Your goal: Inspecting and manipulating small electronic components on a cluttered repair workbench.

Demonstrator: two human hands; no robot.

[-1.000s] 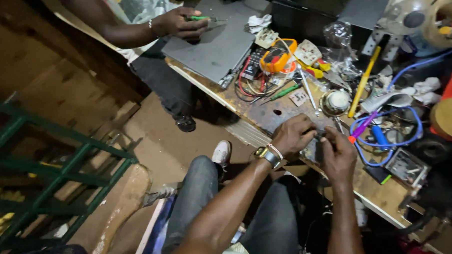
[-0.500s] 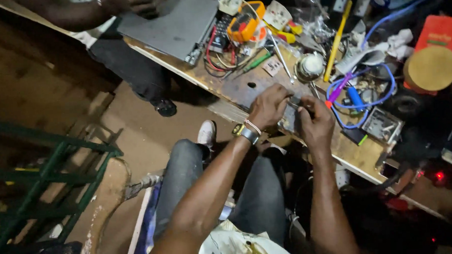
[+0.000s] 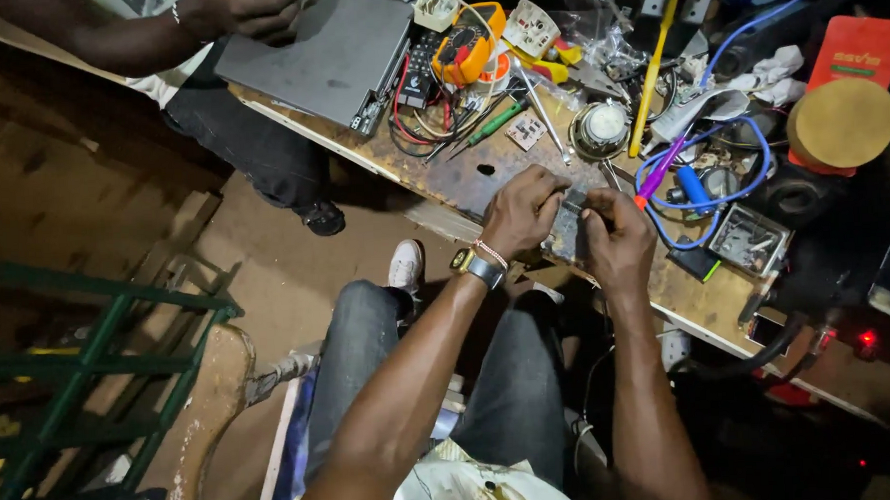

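Setting: dim workshop, bare earth floor, a green metal frame (image 3: 84,361) at the near left; a worn wooden workbench (image 3: 703,305) runs across the far side, crowded with tools.

Left hand: the left hand (image 3: 523,213), a watch on its wrist, has its fingers curled narrow onto the left end of a small dark flat part (image 3: 574,204) at the bench's near edge.

Right hand: the right hand (image 3: 617,239) pinches the same part from the right, fingers closed tight on it.

Part: mostly hidden between the hands; what kind it is cannot be told. It looks light, thin and stiff, likely fragile, best held by its edges, not its faces.

Around it: purple-handled tool (image 3: 659,171) and blue cable (image 3: 753,170) just right; green screwdriver (image 3: 495,125), orange multimeter (image 3: 468,47) and yellow stick (image 3: 651,70) farther off.

Other person: a hand (image 3: 244,11) rests on a grey laptop (image 3: 325,52) at the far left.

Change: half a second ago the view sat farther back; both hands keep the same grip on the part, and the other person's hand remains on the laptop.
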